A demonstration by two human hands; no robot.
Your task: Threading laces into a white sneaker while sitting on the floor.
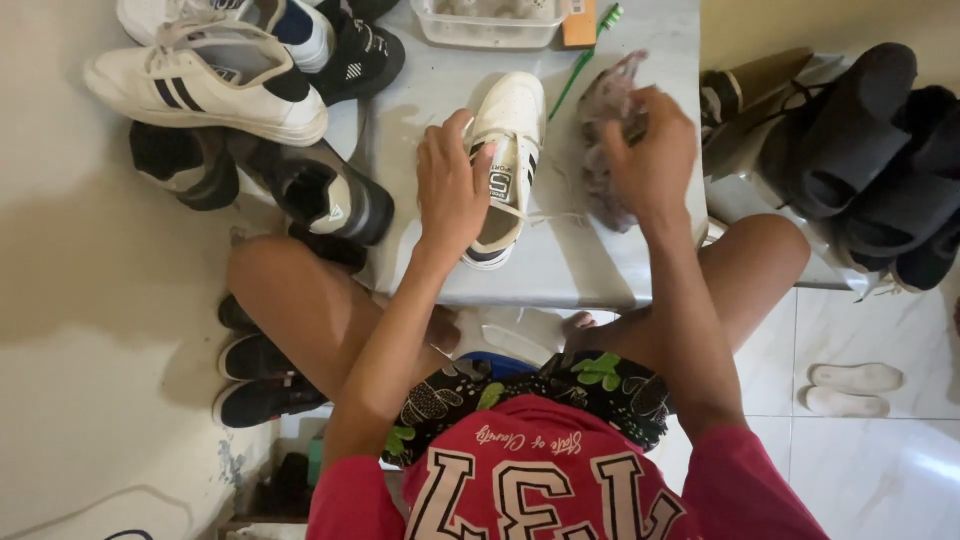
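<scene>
Table (600,270), small and grey, carries the work between the person's bare knees. Shoes are heaped off its left edge: a white trainer with dark stripes (205,85) on top, black ones (320,190) under and beside it. Off the right edge lies a pile of black sandals (880,160). On the white floor tiles at lower right sit two pale insoles (850,390).

On the table's middle lies a white shoe (510,130), toe toward the far edge, heel near the near edge, one loose lace trailing right. The left hand (452,185) rests on the shoe's left side, fingers curled over its opening and gripping it. The right hand (650,155), near the right edge, is closed on a crumpled clear bag (605,110), just beside the shoe.

At the far edge stand a clear tub (490,25) and a green toothbrush (585,55), its handle slanting toward the shoe.
</scene>
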